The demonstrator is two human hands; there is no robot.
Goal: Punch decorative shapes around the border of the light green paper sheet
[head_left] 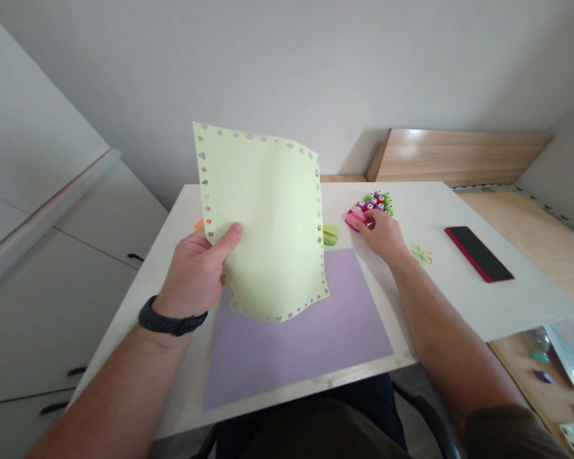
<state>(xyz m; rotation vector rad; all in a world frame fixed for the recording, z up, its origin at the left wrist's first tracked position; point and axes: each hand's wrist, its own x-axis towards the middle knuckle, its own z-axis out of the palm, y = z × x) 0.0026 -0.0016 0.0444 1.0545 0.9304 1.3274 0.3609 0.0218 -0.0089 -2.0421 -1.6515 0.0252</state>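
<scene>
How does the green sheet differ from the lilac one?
The pale green sheet is held up in the left hand and curves, while the lilac sheet lies flat on the table. The green sheet has punched shapes along its edges; the lilac shows none. Both look like paper.

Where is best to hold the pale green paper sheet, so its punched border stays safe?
Pinch the sheet at its left edge from the side, thumb in front, as the left hand does. It bows and the holes weaken the border, so reaching inward past them seems safer.
</scene>
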